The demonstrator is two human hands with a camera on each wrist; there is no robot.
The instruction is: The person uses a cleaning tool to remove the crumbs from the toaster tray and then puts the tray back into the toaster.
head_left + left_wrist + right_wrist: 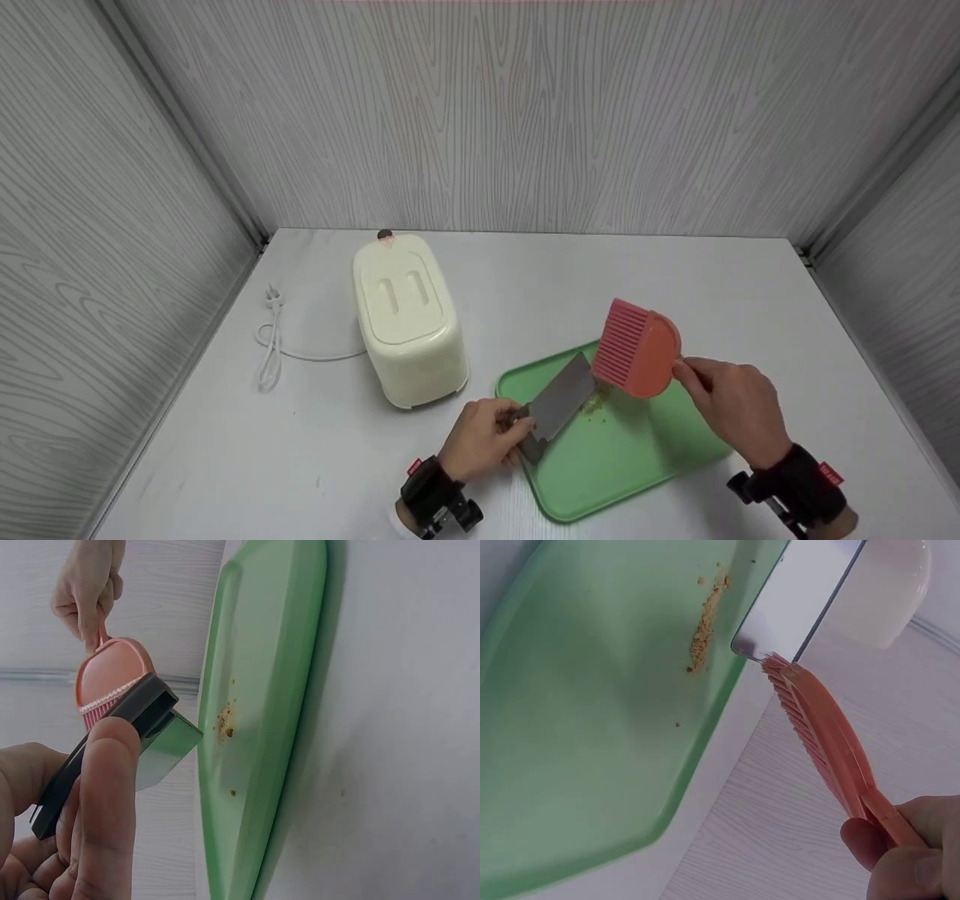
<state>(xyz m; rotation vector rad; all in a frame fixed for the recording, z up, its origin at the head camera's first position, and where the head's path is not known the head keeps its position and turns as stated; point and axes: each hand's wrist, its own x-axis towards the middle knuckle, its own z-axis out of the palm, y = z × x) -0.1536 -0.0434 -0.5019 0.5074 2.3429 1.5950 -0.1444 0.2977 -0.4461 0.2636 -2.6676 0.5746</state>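
Note:
My left hand (480, 439) pinches the black handle of a flat metal scraper (559, 401). Its blade is held above a green tray (600, 480). A small orange brush (651, 358) with pink bristles is gripped by its handle in my right hand (739, 409). In the right wrist view the bristle ends meet a corner of the scraper blade (795, 600); whether they press on it I cannot tell. Brown crumbs (705, 626) lie in a narrow heap on the tray, with several loose bits around. The left wrist view shows the black handle (142, 709) between thumb and fingers.
A cream toaster (405, 315) with a closed lid stands on the white table left of the tray. Its white cord (274, 349) lies bundled farther left, plug toward the back. Grey wood-grain panels (487, 112) enclose the table's back and sides.

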